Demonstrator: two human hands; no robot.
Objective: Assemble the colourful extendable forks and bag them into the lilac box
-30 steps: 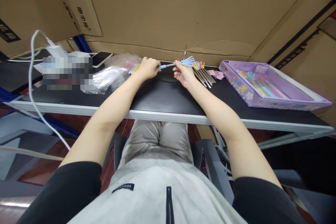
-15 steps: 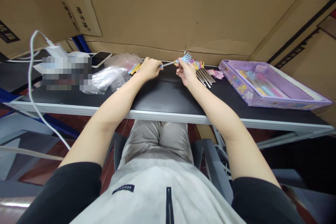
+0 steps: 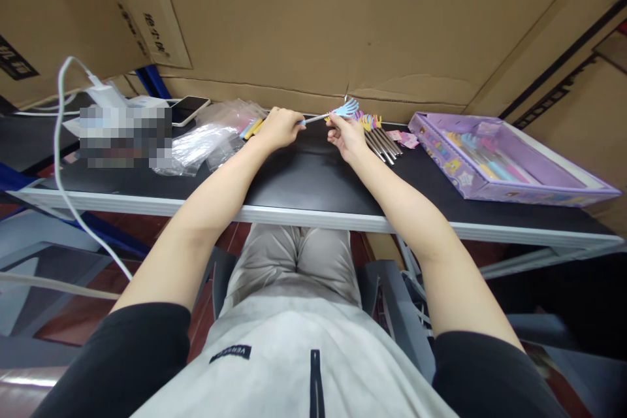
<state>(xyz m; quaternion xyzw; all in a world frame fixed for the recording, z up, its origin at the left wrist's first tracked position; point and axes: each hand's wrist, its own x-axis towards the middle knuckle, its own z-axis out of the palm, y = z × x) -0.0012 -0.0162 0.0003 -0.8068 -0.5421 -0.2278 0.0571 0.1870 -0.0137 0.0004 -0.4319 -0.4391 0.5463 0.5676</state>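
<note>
Blue handle (image 3: pixel 302 122) had slipped further into my left hand (image 3: pixel 281 128), clamped round it; my right hand (image 3: pixel 349 134) pinched near the blue head (image 3: pixel 349 108); keeping the rod (image 3: pixel 316 119) straight seemed best.

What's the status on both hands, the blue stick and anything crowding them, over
Left hand: grip closed on blue stick, handle end. Right hand: pinching it near its hand-shaped head. Close by: metal rods right, plastic bags left.

Blue handle (image 3: pixel 302 122) mostly hidden in left hand (image 3: pixel 281 127)
</note>
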